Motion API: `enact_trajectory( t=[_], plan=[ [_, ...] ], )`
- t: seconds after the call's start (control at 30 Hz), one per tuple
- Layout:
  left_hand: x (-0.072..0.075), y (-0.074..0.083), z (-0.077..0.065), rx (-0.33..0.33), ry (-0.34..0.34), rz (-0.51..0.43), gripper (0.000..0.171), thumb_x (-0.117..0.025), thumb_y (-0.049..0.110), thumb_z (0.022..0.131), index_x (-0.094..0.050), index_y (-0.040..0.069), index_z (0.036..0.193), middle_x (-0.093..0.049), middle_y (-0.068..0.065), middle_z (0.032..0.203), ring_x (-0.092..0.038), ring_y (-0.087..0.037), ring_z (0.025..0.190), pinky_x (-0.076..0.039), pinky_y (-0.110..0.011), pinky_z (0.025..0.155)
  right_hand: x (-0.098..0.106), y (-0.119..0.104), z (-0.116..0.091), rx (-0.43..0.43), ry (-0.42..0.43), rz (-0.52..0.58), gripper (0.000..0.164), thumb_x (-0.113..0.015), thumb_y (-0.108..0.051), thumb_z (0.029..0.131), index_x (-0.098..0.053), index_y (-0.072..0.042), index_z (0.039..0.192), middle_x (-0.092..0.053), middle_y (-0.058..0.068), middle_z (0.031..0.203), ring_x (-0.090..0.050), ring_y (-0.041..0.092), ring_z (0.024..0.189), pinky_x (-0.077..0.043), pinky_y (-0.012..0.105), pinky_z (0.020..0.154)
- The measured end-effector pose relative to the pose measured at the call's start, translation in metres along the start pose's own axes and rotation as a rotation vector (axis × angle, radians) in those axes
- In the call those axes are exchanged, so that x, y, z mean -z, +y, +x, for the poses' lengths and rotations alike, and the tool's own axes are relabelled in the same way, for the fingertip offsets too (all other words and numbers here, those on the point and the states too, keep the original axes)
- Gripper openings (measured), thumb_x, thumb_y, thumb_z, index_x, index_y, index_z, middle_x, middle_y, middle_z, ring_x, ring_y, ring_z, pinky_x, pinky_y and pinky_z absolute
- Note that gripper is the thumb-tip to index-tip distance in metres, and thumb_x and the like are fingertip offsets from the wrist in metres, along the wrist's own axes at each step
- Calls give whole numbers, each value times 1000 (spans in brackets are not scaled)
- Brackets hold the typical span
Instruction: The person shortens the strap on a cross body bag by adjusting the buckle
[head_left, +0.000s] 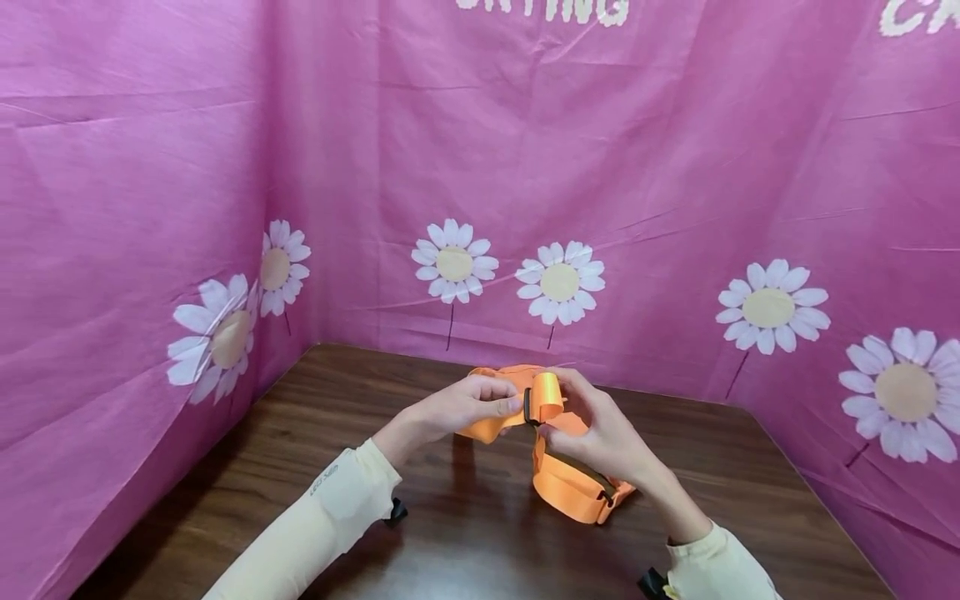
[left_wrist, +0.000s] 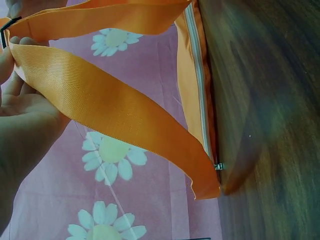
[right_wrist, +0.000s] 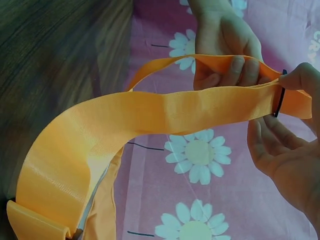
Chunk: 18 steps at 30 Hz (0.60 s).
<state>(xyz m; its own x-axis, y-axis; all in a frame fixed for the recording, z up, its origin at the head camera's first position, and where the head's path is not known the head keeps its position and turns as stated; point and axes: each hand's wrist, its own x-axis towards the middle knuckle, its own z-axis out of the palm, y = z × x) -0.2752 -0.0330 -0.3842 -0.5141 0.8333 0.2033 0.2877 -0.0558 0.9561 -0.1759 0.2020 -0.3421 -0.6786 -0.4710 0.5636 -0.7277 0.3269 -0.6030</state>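
An orange webbing strap runs through a black slider buckle, with a short loop standing out on the buckle's right side. My left hand pinches the strap just left of the buckle. In the right wrist view, my right hand holds the slider buckle by its two ends, thumb above and fingertips below. The strap belongs to an orange bag, whose pale zipper shows in the left wrist view. A free strap end hangs near the zipper pull.
More strap curves low over the dark wooden table, with a second black slider on it. Pink cloth printed with white daisies encloses the table at the back and both sides.
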Motion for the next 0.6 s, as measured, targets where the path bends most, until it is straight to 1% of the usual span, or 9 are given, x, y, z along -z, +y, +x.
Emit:
enact_trajectory(
  t=[0.1, 0.17, 0.23, 0.3, 0.4, 0.5, 0.6],
  plan=[
    [-1, -5, 0, 37, 5, 2, 27, -63, 32, 103, -68, 7, 108, -59, -6, 82, -55, -20, 67, -48, -30, 62, -2, 14, -2, -10, -7, 12, 62, -72, 18, 78, -54, -4, 132, -63, 7, 113, -64, 21, 100, -53, 34, 91],
    [0, -7, -1, 51, 4, 9, 28, -63, 35, 103, -68, 8, 110, -60, -6, 85, -56, -19, 70, -48, -30, 64, -2, 23, -4, 1, -8, 6, 62, -72, 17, 78, -55, -7, 132, -63, 6, 113, -64, 21, 101, -53, 35, 91],
    [3, -10, 0, 50, -1, 45, 29, -61, 37, 104, -67, 10, 112, -60, -4, 87, -56, -17, 75, -48, -30, 69, -2, 32, -5, 11, 2, 4, 63, -73, 17, 78, -56, -9, 133, -63, 4, 113, -63, 21, 101, -52, 35, 91],
    [6, -12, 0, 40, -3, 85, 28, -60, 38, 104, -67, 12, 113, -59, -2, 91, -55, -15, 82, -47, -31, 74, 0, 35, -6, 20, 19, 9, 63, -74, 16, 79, -57, -12, 132, -63, 3, 113, -63, 21, 101, -52, 34, 91],
    [11, -14, 0, 18, -1, 134, 26, -60, 36, 105, -68, 12, 111, -60, -1, 91, -53, -15, 84, -45, -31, 77, 3, 37, -6, 34, 38, 33, 60, -74, 14, 80, -57, -12, 132, -63, 5, 112, -63, 22, 100, -52, 33, 92],
    [16, -12, -2, 5, 17, 126, 23, -62, 31, 104, -69, 10, 106, -60, -4, 84, -51, -17, 77, -44, -32, 70, 5, 36, -6, 37, 43, 46, 59, -74, 13, 82, -57, -11, 133, -63, 6, 114, -63, 23, 100, -51, 34, 94],
    [19, -8, -2, -8, 41, 104, 22, -64, 29, 103, -69, 7, 104, -56, -5, 78, -46, -19, 69, -39, -33, 62, 7, 36, -6, 26, 43, 44, 61, -74, 13, 82, -56, -11, 135, -62, 6, 117, -63, 24, 102, -51, 34, 94]
  ],
)
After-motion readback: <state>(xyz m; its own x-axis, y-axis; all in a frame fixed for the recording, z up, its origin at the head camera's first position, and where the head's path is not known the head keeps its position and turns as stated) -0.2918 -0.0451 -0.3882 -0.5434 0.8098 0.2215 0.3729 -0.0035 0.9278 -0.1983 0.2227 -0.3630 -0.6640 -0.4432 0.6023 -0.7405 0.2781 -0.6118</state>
